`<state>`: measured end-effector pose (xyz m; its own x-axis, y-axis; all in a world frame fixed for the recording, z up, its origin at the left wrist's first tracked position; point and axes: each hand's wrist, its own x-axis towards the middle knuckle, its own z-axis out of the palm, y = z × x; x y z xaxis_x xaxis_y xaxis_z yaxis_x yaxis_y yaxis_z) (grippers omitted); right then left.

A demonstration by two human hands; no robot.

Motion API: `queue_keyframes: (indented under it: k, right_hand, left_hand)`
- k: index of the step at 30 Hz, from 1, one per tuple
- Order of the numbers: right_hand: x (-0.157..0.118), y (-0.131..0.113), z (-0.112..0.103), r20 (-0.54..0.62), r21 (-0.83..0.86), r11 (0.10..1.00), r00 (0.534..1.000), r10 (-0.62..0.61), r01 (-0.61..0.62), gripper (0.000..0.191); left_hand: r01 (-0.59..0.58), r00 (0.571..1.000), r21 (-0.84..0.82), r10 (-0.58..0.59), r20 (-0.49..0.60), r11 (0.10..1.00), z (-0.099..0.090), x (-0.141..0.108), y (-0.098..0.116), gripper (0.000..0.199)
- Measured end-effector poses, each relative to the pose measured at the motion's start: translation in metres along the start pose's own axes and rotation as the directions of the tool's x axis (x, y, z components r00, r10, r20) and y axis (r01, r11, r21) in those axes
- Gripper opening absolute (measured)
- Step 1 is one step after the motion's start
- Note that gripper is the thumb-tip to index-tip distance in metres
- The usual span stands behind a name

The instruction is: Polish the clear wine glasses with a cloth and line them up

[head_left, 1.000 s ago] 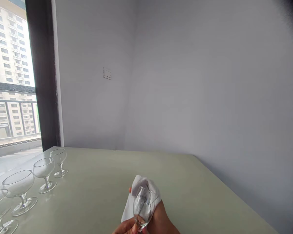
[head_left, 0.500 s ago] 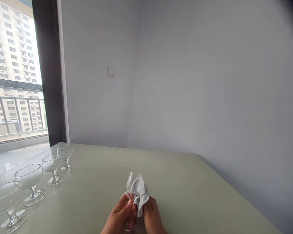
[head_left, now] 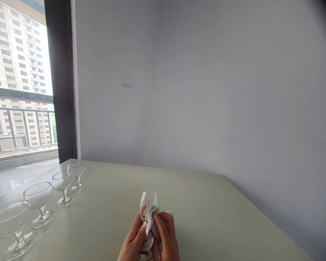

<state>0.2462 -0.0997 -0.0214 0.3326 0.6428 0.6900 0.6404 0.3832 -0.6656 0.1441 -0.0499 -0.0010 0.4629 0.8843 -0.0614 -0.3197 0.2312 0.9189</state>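
Near the front of the table, my left hand point(head_left: 134, 235) is closed around a clear stemmed glass point(head_left: 149, 198), whose bowl points up and away. A light grey cloth point(head_left: 151, 221) is pressed against the right side of that glass by the bent fingers of my right hand point(head_left: 165, 233). The cloth and fingers hide most of the stem, while part of the foot shows below them. Several more stemmed glasses stand upright in a row on the left, among them the nearest glass point(head_left: 15, 221) and the farthest glass point(head_left: 76, 172).
The pale green table point(head_left: 201, 210) reaches back to grey walls point(head_left: 206, 90). A wall switch point(head_left: 126, 81) is at the back left. Beyond a dark frame point(head_left: 60, 83) are a balcony railing point(head_left: 21, 127) and a tall building.
My right hand and the cloth have come round to the near side of the held glass, with the fingers now over the cloth. The view has shifted slightly left.
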Motion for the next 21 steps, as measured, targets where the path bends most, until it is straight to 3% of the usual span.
queue_keyframes:
  k: [5,9,12,14,16,17,18,19,20,21]
  right_hand:
    - [0.003,-0.007,0.002,0.094,-0.062,0.985,0.982,0.165,-0.16,0.02]
    - [0.012,-0.018,-0.002,0.212,-0.068,0.928,0.903,0.373,-0.367,0.019]
    - [0.022,-0.027,-0.015,0.418,0.038,0.946,0.865,0.276,-0.321,0.008]
    - [0.03,-0.028,-0.026,0.553,0.136,0.894,0.782,0.289,-0.427,0.008]
    - [0.039,-0.026,-0.036,0.656,0.194,0.708,0.626,0.422,-0.679,0.007]
    - [0.043,-0.024,-0.04,0.67,0.239,0.59,0.57,0.475,-0.772,0.009]
    - [0.047,-0.022,-0.043,0.654,0.307,0.5,0.561,0.508,-0.81,0.011]
    - [0.049,-0.02,-0.044,0.618,0.384,0.451,0.587,0.524,-0.806,0.012]
    - [0.051,-0.019,-0.045,0.568,0.444,0.456,0.636,0.522,-0.771,0.014]
    - [0.051,-0.018,-0.043,0.511,0.469,0.522,0.701,0.497,-0.712,0.016]
  left_hand:
    - [-0.019,0.999,0.01,0.018,0.048,1.0,0.001,-0.005,0.014,0.065]
    - [-0.109,0.994,0.095,0.107,0.019,0.99,0.001,-0.006,0.023,0.065]
    - [-0.057,0.998,0.133,0.056,0.015,0.989,-0.001,-0.001,0.025,0.071]
    - [-0.009,1.0,0.118,0.006,0.022,0.993,-0.003,0.004,0.024,0.074]
    - [0.044,0.998,0.044,-0.045,0.031,0.998,-0.006,0.01,0.024,0.073]
    - [0.08,0.996,-0.015,-0.079,0.044,0.997,-0.008,0.013,0.024,0.07]
    - [0.12,0.991,-0.081,-0.115,0.063,0.989,-0.01,0.016,0.024,0.065]
    - [0.158,0.985,-0.145,-0.147,0.085,0.977,-0.012,0.018,0.024,0.06]
    - [0.183,0.981,-0.201,-0.166,0.1,0.962,-0.013,0.02,0.024,0.054]
    - [0.193,0.979,-0.239,-0.172,0.105,0.952,-0.014,0.02,0.024,0.047]
